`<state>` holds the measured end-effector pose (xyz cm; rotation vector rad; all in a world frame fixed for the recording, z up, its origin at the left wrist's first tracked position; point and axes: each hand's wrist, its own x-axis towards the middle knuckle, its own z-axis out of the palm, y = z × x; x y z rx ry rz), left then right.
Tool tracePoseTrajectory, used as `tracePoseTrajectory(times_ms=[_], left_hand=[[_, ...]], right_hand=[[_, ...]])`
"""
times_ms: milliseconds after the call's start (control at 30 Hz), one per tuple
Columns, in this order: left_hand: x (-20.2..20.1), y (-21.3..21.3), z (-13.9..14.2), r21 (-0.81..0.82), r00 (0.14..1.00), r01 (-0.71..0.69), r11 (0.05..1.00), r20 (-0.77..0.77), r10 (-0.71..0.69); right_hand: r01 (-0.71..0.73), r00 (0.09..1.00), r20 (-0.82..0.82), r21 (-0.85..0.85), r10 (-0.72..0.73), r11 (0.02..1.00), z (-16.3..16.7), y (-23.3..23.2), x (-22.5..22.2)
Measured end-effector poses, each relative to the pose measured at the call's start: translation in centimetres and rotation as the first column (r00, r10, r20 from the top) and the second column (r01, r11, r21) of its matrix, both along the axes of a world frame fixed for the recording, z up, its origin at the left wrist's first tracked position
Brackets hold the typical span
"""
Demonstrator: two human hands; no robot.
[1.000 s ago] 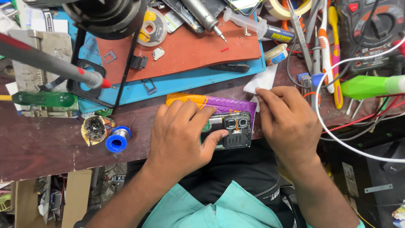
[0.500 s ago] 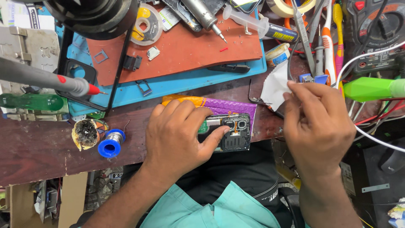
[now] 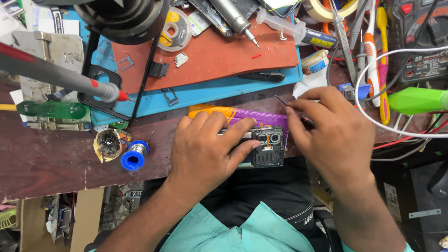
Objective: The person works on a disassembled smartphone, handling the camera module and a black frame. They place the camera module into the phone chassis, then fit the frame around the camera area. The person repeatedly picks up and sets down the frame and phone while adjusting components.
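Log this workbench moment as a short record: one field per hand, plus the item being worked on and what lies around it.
left hand: palm down, pressing on the opened phone
right hand: pinching a thin dark tool, tip pointing up-left, above the phone
opened phone: back cover off, camera rings showing, lies at the bench edge on a purple and orange pad
left of the hands: blue solder spool, burnt cleaning pot
behind: red mat on a blue mat, syringe
right side: green tool, white cable
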<state>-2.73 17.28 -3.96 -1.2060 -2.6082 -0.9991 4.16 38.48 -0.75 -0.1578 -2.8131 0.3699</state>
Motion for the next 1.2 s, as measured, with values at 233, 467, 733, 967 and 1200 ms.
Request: tracePoseTrajectory(times_ms=[233,467,733,967,1200], left_hand=[[-0.1,-0.4,-0.4,-0.032,0.999,0.038,0.999,-0.019,-0.039],[0.0,-0.4,-0.4,-0.034,0.999,0.033,0.999,-0.025,-0.034],[0.1,-0.3,-0.4,-0.055,1.000,0.012,0.998,-0.023,-0.014],[0.0,-0.3,-0.5,-0.051,1.000,0.015,0.999,-0.011,-0.016],[0.0,-0.4,-0.6,-0.012,0.999,0.005,1.000,0.033,-0.005]], right_hand=[[0.213,0.975,0.050,-0.485,-0.216,0.848,0.2,0.9,2.6],[0.164,0.986,0.144,-0.727,-0.085,0.667,-0.7,1.7,2.8],[0.088,0.993,0.121,-0.685,-0.006,0.723,-1.1,1.8,2.2],[0.062,0.991,0.119,-0.829,0.066,0.555,-3.0,3.2,2.2],[0.082,0.931,0.331,-0.601,0.154,0.795,-2.6,2.7,-1.2]])
